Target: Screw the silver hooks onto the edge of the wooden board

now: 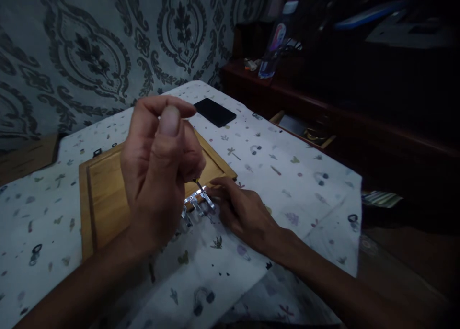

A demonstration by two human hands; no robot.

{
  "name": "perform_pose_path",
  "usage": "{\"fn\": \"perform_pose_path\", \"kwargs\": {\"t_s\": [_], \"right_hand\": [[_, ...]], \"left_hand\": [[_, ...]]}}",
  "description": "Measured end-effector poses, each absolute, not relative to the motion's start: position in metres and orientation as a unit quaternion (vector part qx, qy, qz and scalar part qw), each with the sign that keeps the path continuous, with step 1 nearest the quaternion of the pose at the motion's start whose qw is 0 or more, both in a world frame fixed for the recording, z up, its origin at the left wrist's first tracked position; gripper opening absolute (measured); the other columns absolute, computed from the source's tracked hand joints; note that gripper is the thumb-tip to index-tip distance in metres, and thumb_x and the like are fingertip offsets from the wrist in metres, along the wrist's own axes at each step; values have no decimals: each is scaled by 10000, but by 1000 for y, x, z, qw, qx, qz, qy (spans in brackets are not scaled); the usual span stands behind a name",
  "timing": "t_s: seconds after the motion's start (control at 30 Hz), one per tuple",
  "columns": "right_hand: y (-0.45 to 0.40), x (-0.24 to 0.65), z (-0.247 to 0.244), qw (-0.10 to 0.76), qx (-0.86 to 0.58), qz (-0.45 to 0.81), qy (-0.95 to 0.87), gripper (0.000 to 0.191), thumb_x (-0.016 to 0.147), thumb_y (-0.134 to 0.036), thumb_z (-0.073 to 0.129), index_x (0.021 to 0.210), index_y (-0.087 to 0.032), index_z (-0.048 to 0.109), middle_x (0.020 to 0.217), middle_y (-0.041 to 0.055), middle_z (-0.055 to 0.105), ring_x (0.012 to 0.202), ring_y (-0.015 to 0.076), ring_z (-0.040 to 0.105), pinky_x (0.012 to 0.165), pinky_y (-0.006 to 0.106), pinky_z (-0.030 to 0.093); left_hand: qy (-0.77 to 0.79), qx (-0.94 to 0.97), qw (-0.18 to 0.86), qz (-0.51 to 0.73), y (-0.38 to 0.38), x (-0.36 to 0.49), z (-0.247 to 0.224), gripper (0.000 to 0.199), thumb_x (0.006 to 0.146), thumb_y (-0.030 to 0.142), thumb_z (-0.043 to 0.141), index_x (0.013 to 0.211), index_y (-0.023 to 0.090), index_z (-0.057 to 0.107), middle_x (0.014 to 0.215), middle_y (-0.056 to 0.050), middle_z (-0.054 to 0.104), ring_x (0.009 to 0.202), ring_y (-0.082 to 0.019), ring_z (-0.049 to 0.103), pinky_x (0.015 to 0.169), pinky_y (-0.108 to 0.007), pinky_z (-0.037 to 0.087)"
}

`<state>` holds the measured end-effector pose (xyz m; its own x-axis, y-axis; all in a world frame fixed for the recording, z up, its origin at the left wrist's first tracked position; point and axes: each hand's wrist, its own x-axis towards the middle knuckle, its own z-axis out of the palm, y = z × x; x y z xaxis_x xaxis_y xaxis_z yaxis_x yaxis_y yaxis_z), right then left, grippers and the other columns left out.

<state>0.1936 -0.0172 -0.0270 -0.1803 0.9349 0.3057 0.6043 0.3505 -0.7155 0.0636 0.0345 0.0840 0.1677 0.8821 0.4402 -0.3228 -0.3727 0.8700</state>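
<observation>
A wooden board (108,195) with a raised frame lies on the patterned tablecloth. Along its near right edge sits a shiny metal hook rail (196,197) with several prongs. My left hand (161,161) is closed above the board, wrapped round a screwdriver (198,184); only the thin shaft shows below the fist, its tip down at the rail. My right hand (240,211) rests low at the rail's right end, fingers bent and pressed against the rail and the board's corner.
A black phone (215,112) lies behind the board. A plastic bottle (275,46) stands on the dark red cabinet (287,87), whose small drawer (302,130) is open. A cardboard piece (28,156) is at the far left, by the patterned wall.
</observation>
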Motion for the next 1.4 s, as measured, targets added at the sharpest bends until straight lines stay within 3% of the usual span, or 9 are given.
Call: {"fn": "perform_pose_path", "kwargs": {"t_s": [0.63,0.87,1.03,1.13,1.27,1.4], "right_hand": [[-16,194,-27,368,-524,211,-739,363,819,-62,405,1165,-163,448,1040,105,766,803,205,740,674,324,566],[-17,193,-24,366,-527,220,-735,345,827,-76,402,1155,-175,447,1022,92,767,813,203,741,684,327,569],[-17,193,-26,359,-531,224,-734,373,814,-69,396,1166,-187,437,1037,86,767,899,231,739,743,361,576],[-17,193,-25,361,-530,236,-730,379,811,-61,395,1165,-188,437,1062,91,762,919,222,736,766,355,573],[-17,193,-24,358,-528,251,-728,377,821,-57,385,1169,-193,434,1123,101,743,931,201,729,758,329,563],[-17,192,-24,364,-529,240,-728,341,846,-78,393,1161,-201,432,1078,77,758,911,199,732,723,312,551]], "left_hand": [[230,559,542,584,31,64,69,96,940,221,506,880,204,579,529,48,342,467,-99,283,434,-250,288],[235,608,526,547,35,64,67,31,948,217,494,952,217,524,529,72,379,462,-93,325,462,-247,326],[287,568,553,538,35,67,69,183,851,107,446,978,236,473,691,26,490,580,-120,441,557,-284,415],[277,550,577,537,40,68,69,209,789,109,444,952,239,465,605,49,413,505,-104,352,493,-263,345],[266,563,606,495,48,67,68,98,825,262,477,919,241,466,449,104,222,391,-81,159,408,-242,166],[260,611,603,443,48,63,67,64,883,302,463,903,245,482,448,95,263,381,-88,222,416,-248,196]]}}
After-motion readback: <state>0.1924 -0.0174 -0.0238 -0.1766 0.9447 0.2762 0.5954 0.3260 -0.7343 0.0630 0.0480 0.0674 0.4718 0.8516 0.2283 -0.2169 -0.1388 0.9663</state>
